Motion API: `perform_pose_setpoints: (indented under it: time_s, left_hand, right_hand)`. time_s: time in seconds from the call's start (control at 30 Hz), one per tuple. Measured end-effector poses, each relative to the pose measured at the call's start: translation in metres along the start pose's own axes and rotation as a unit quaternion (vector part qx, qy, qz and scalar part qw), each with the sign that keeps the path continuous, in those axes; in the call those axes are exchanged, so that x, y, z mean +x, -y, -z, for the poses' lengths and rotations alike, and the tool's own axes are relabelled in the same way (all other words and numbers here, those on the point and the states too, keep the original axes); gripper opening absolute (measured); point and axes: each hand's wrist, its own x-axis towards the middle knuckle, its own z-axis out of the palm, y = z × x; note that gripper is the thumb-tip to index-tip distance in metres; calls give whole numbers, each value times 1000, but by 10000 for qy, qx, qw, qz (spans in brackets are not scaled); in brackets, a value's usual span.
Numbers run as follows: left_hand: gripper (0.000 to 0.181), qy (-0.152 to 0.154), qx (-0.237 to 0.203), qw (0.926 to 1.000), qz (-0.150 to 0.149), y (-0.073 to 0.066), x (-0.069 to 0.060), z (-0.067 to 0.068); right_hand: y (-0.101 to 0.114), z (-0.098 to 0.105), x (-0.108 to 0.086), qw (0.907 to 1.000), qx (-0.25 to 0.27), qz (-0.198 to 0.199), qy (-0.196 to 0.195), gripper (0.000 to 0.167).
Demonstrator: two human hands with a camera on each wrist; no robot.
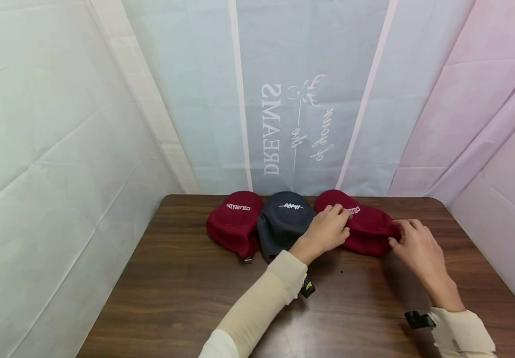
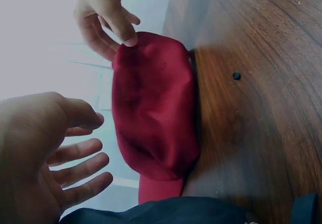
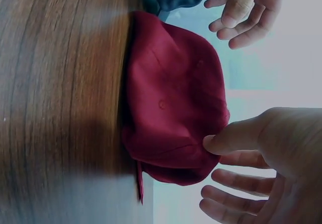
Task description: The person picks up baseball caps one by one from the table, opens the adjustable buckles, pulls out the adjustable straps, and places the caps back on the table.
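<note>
On the table, a red baseball cap point(image 1: 367, 231) with white lettering lies at the right end of a row of caps. My right hand point(image 1: 420, 247) pinches the cap's right end, thumb on the near side and forefinger behind it, as the right wrist view shows near the thumb point(image 3: 221, 141). Above the cap's left part is my left hand point(image 1: 326, 228), its fingers point(image 2: 83, 166) spread and relaxed, holding nothing. The left wrist view shows a gap between this hand and the red cloth. A dark cap point(image 1: 284, 216) sits just left of it.
Another red cap point(image 1: 236, 223) with white lettering lies at the row's left end, touching the dark one. Behind the caps, a pale printed curtain point(image 1: 302, 59) meets the back edge of the wooden table point(image 1: 172, 293). A tiny dark speck point(image 2: 236, 76) lies in front of the right cap.
</note>
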Motion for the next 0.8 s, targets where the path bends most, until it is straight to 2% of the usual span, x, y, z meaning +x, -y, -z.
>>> perform_pose_setpoints:
  time_s: [0.13,0.33,0.8]
  left_hand:
    - [25,173,65,9998,-13,-5,4,-4]
    - [28,277,187,9994,-17,-12,7,-13]
    - [16,-41,500,9987,-55,-19,6,-25]
  right_hand:
    - [-2,0,-1,9999,-7,-109,86,46]
    - [-5,-2,-1,9994,-58,-263,217,44]
    - [-8,-7,-4,9997,189,-89,99,19]
